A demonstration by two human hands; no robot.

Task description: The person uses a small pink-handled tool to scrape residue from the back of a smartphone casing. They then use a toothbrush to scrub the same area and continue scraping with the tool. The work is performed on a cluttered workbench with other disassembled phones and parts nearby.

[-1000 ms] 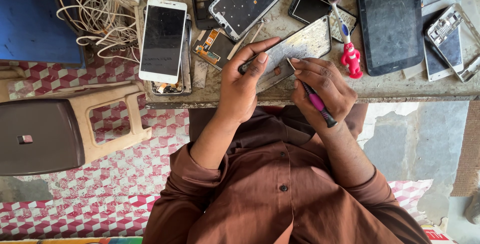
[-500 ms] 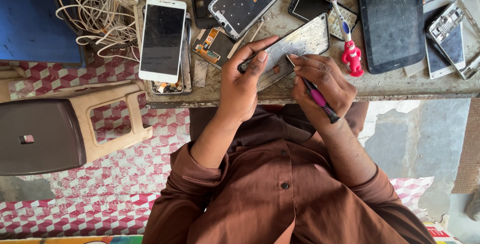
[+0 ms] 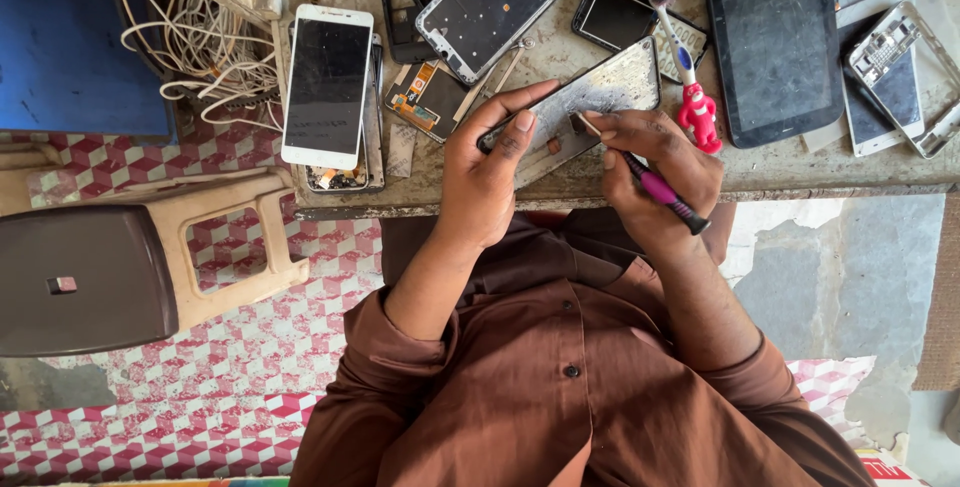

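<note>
Cluttered workbench point(image 3: 600, 172); left hand point(image 3: 490, 172) gripping phone panel point(image 3: 590, 107), right hand point(image 3: 650, 172) holding screwdriver point(image 3: 655, 187)

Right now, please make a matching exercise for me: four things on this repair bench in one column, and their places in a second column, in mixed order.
Things:
1. white smartphone
2. pink-handled tool
3. toothbrush with red figure handle
4. phone panel

Places:
A. gripped in the right hand
B. steadied by the left hand
C. lying beside the dark tablet
D. lying next to the pale cables

Pairs: 1-D, 2-A, 3-C, 4-B
</note>
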